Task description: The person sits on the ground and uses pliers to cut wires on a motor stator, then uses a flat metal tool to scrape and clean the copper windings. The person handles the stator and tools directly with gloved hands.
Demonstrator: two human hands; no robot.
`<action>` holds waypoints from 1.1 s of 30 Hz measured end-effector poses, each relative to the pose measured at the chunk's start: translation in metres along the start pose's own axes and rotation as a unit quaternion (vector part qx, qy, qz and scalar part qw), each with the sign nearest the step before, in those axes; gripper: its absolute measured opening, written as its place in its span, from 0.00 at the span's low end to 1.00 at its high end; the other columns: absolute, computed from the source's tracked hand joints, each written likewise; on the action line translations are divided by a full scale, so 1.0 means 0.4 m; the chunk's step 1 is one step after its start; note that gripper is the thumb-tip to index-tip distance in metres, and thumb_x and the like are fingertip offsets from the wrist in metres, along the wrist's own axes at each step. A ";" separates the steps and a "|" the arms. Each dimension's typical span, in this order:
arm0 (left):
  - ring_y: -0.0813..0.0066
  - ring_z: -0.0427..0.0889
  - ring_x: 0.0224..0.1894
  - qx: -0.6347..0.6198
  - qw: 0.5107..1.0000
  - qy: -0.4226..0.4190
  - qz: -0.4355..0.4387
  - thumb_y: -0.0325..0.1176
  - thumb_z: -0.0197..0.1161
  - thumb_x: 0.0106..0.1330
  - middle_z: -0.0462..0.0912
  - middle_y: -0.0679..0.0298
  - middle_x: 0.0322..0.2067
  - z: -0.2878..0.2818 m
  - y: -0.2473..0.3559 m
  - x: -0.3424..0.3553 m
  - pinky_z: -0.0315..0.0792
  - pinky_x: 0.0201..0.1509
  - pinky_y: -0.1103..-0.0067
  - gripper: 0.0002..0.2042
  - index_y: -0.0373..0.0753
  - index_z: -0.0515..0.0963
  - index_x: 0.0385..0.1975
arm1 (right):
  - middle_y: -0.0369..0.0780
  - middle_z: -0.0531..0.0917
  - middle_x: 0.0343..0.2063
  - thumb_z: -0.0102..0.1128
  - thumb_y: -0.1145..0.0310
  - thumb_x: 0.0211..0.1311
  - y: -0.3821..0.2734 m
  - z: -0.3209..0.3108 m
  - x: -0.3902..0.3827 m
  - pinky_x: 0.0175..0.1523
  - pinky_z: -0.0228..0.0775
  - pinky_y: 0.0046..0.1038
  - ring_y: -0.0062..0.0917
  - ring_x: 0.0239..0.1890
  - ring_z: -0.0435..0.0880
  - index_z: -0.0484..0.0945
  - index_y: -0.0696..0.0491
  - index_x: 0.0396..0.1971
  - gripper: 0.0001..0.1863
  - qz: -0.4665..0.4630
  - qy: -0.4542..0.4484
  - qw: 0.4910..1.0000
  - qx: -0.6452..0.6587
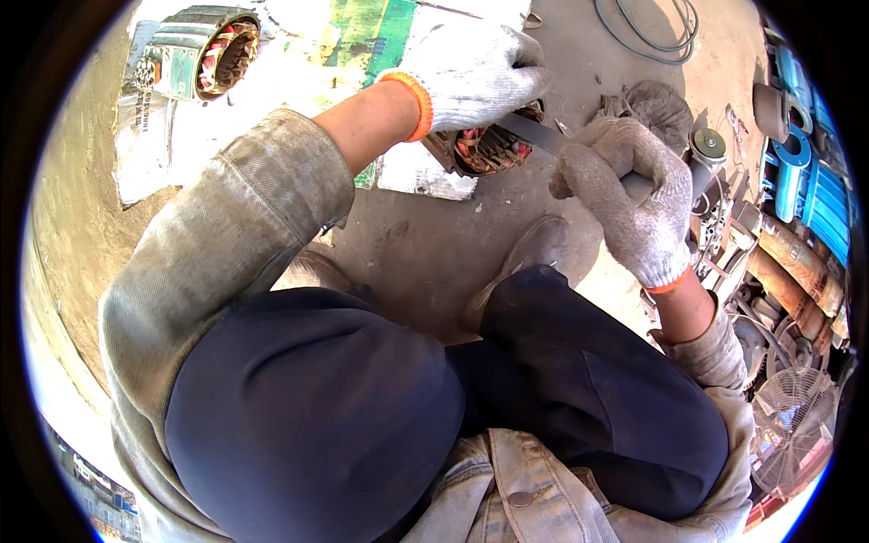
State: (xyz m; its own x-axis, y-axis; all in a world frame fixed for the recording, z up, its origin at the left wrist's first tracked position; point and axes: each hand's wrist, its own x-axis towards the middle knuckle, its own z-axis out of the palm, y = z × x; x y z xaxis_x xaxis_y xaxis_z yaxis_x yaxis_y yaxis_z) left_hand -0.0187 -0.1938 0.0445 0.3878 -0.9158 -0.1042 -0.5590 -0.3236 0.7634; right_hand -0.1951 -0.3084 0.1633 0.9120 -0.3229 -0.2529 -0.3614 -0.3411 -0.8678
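Observation:
My left hand (475, 72), in a white knit glove with an orange cuff, rests on top of a small motor stator (489, 149) with reddish copper windings that lies on the ground. My right hand (629, 195), in a dirty grey glove, is closed around the handle of a dark flat metal tool (534, 134). The tool's blade reaches to the stator's opening, under my left hand. Both knees in dark trousers fill the lower middle of the view.
A second, larger stator (213, 54) with a green casing lies at the upper left on a worn printed sheet (299, 63). Blue motor housings (815, 181), rusty parts and a fan guard (792, 407) crowd the right edge. A cable coil (652, 32) lies at the top.

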 end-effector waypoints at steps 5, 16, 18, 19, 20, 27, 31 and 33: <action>0.43 0.91 0.47 -0.123 0.992 0.028 0.001 0.43 0.63 0.74 0.91 0.44 0.43 -0.040 -0.025 -0.001 0.82 0.56 0.57 0.17 0.36 0.90 0.45 | 0.40 0.89 0.30 0.72 0.78 0.70 -0.011 -0.040 -0.025 0.38 0.78 0.26 0.20 0.31 0.87 0.76 0.56 0.25 0.14 -0.020 -0.053 0.998 0.000; 0.44 0.91 0.48 -0.119 0.992 0.028 0.009 0.43 0.62 0.75 0.92 0.45 0.44 -0.039 -0.020 0.004 0.82 0.57 0.57 0.17 0.36 0.91 0.45 | 0.40 0.89 0.29 0.73 0.77 0.69 -0.002 -0.033 -0.039 0.37 0.78 0.27 0.21 0.30 0.86 0.77 0.56 0.25 0.14 -0.004 -0.034 0.999 -0.003; 0.47 0.91 0.49 -0.089 0.996 0.024 0.004 0.46 0.60 0.75 0.92 0.48 0.47 -0.026 -0.017 0.002 0.82 0.60 0.59 0.19 0.40 0.90 0.50 | 0.40 0.89 0.29 0.73 0.77 0.70 -0.011 -0.028 -0.034 0.37 0.78 0.27 0.21 0.30 0.86 0.78 0.57 0.25 0.13 -0.019 -0.047 0.998 -0.037; 0.50 0.92 0.51 -0.054 0.998 0.018 0.000 0.49 0.58 0.75 0.92 0.52 0.50 -0.006 -0.009 0.003 0.82 0.63 0.60 0.21 0.44 0.90 0.54 | 0.40 0.89 0.28 0.73 0.77 0.70 -0.016 -0.025 -0.031 0.37 0.78 0.27 0.21 0.29 0.86 0.79 0.57 0.26 0.12 -0.025 -0.053 0.997 -0.055; 0.54 0.92 0.53 -0.018 1.000 0.012 -0.004 0.53 0.57 0.76 0.93 0.56 0.53 0.011 -0.004 0.002 0.81 0.66 0.62 0.23 0.48 0.90 0.58 | 0.40 0.89 0.28 0.73 0.77 0.69 -0.015 -0.021 -0.031 0.37 0.78 0.27 0.20 0.29 0.86 0.79 0.58 0.26 0.12 -0.021 -0.055 0.997 -0.055; 0.53 0.91 0.54 -0.019 1.000 -0.001 0.009 0.54 0.57 0.76 0.93 0.56 0.54 0.012 -0.003 0.009 0.81 0.67 0.62 0.24 0.48 0.90 0.59 | 0.40 0.88 0.27 0.74 0.73 0.70 0.004 -0.025 -0.037 0.35 0.76 0.29 0.20 0.27 0.84 0.80 0.58 0.26 0.13 -0.030 -0.053 0.997 -0.038; 0.55 0.92 0.52 0.016 0.999 0.033 0.009 0.53 0.57 0.77 0.93 0.57 0.52 0.033 -0.006 0.001 0.82 0.65 0.64 0.23 0.47 0.90 0.58 | 0.39 0.89 0.27 0.74 0.73 0.69 0.010 -0.013 -0.026 0.36 0.77 0.28 0.20 0.28 0.86 0.79 0.57 0.26 0.12 -0.030 -0.068 0.993 -0.096; 0.54 0.92 0.52 -0.013 1.000 0.020 0.009 0.53 0.56 0.77 0.93 0.57 0.52 0.013 -0.009 0.006 0.82 0.65 0.64 0.23 0.47 0.90 0.58 | 0.39 0.88 0.27 0.74 0.74 0.69 0.010 -0.027 -0.026 0.35 0.76 0.29 0.20 0.28 0.85 0.80 0.58 0.27 0.12 -0.040 -0.060 0.996 -0.055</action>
State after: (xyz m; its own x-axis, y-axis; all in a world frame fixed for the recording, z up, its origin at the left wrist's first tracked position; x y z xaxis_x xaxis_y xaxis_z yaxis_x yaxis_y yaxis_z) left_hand -0.0198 -0.1962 0.0382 0.4069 -0.9112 -0.0652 -0.5467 -0.3001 0.7817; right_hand -0.2082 -0.3158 0.1672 0.9531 -0.1843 -0.2402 -0.2995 -0.4581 -0.8369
